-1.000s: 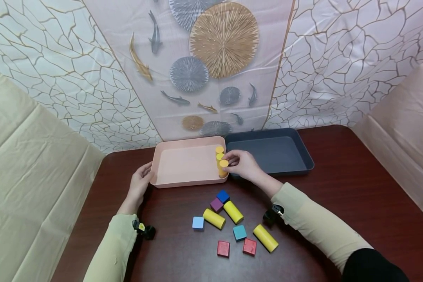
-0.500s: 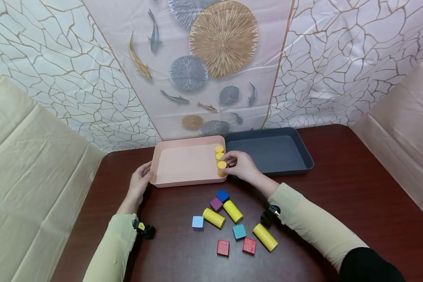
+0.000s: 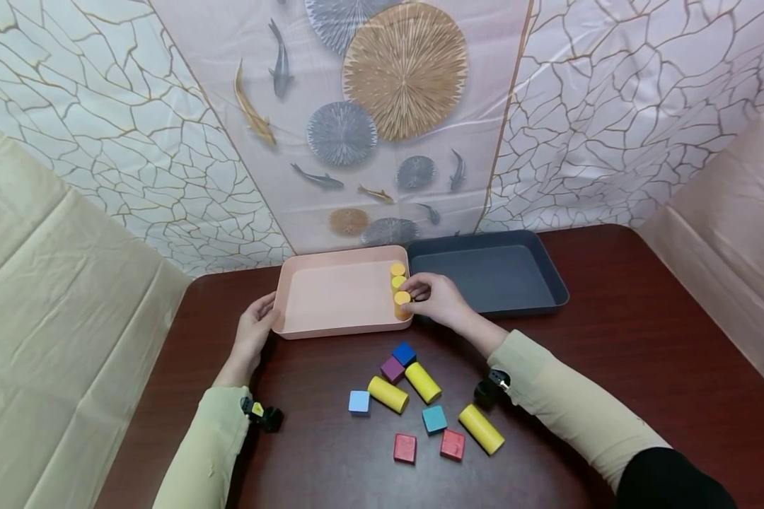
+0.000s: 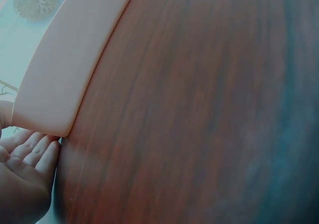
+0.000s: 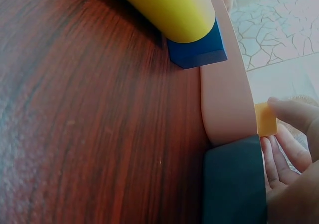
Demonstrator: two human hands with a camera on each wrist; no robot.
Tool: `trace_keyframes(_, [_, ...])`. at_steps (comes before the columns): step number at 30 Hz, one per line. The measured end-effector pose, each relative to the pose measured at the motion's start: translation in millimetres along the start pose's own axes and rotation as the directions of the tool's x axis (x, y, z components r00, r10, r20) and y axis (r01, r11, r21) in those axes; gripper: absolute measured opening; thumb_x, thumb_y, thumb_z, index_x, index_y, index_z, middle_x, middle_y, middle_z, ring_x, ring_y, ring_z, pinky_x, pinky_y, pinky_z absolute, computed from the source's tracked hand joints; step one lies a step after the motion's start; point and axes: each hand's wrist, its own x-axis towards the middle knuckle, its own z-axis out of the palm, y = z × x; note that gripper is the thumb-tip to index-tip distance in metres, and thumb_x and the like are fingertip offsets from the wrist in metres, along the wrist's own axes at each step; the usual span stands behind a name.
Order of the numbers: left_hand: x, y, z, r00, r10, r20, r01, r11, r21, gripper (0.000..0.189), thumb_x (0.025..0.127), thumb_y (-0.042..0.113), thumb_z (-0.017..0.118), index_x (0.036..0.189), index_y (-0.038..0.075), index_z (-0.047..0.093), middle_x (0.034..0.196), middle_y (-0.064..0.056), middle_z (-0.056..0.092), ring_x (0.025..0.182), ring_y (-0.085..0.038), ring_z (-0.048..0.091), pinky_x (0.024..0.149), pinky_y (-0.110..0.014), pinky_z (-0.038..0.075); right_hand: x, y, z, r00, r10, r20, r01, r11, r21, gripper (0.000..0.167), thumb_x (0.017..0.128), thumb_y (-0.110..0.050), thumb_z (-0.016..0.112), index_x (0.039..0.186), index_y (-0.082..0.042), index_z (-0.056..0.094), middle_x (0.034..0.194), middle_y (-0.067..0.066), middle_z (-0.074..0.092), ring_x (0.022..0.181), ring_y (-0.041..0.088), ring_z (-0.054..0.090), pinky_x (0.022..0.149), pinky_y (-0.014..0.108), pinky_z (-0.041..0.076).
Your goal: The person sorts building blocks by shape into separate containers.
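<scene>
the wrist views are revealing finger undersides the head view is hiding: the right hand point(image 3: 441, 300), nearly closed, is pinching an upright, smooth yellow cylinder point(image 3: 402, 307) inside the shallow pink rectangular tray point(image 3: 331, 297); the left hand point(image 3: 253, 329), fingers loosely extended, is holding its end. since a second ago, the cylinder is sitting slightly nearer the left hand. the tray's floor is stretching between both hands.

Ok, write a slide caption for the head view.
Right hand pinches the nearest of three upright yellow cylinders in the pink tray; left hand holds the tray's left end.
</scene>
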Motion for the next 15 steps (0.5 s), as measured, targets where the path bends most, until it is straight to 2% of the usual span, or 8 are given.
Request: trace_keyframes(15, [-0.3, 0.2, 0.0, 1.000, 0.011, 0.004, -0.011, 1.000, -0.008, 0.054, 0.114, 0.013, 0.045, 0.164, -0.001, 0.033, 0.167, -0.027, 0.039, 0.151, -0.036, 0.043, 0.087, -0.002, 0.043, 0.3, -1.2, -2.7, 1.000, 0.026, -0.006, -0.026, 0.999, 0.033, 0.029, 0.092, -0.008, 0.084, 0.118, 0.000, 0.074, 0.115, 0.019, 0.074, 0.103, 0.030, 0.070, 0.094, 0.039, 0.062])
